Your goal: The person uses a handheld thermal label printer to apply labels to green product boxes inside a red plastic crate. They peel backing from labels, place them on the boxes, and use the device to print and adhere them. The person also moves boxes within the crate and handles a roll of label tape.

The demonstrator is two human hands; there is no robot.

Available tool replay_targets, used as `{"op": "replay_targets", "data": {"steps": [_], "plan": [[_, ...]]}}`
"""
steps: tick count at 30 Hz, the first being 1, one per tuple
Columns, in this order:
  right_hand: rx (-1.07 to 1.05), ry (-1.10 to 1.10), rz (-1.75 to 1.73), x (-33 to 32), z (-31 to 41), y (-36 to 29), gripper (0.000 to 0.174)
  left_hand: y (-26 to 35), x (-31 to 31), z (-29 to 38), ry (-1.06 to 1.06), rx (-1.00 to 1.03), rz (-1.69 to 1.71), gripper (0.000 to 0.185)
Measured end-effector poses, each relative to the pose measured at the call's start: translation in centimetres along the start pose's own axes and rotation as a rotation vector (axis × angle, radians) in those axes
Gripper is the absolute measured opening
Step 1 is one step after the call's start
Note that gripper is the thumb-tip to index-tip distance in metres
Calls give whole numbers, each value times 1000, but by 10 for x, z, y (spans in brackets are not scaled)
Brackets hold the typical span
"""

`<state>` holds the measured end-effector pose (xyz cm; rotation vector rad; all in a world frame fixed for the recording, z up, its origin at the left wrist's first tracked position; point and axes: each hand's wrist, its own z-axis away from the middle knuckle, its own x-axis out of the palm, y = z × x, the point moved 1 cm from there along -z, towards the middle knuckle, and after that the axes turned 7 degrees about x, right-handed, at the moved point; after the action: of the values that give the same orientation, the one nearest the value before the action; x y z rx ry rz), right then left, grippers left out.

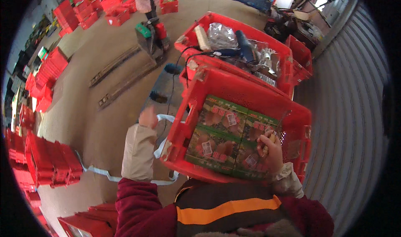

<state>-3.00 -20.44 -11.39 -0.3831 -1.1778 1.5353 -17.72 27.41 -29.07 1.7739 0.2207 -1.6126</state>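
Observation:
A red plastic crate [172, 152] stands before me with several green printed cartons [219, 124] inside, each bearing a small white label. My right hand [271, 147] is above the cartons at the crate's right part, its fingers closed around a small yellowish-brown thing whose kind I cannot tell. Off the crate's left side is my left hand [148, 117], blurred, near a pale blue strap [164, 117]; whether it holds anything is unclear.
Behind stands another red crate [286, 55] with a dark blue heat gun or hair dryer [246, 46], its cord and clear plastic. A pallet jack [150, 39] is at the upper left. Stacked red crates [51, 161] line the left; a corrugated metal wall [344, 111] rises at right.

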Motion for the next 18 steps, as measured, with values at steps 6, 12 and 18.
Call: {"op": "replay_targets", "data": {"steps": [6,12,18], "plan": [[-52,128,-161,-24,-3,-6,15,275,-87,-137,604,823,305,35],[-20,174,-236,-39,-13,-17,15,401,-16,-248,180,688,-250,31],[34,106,-227,-46,-23,-23,12,380,6,-303,269,672,-321,45]]}}
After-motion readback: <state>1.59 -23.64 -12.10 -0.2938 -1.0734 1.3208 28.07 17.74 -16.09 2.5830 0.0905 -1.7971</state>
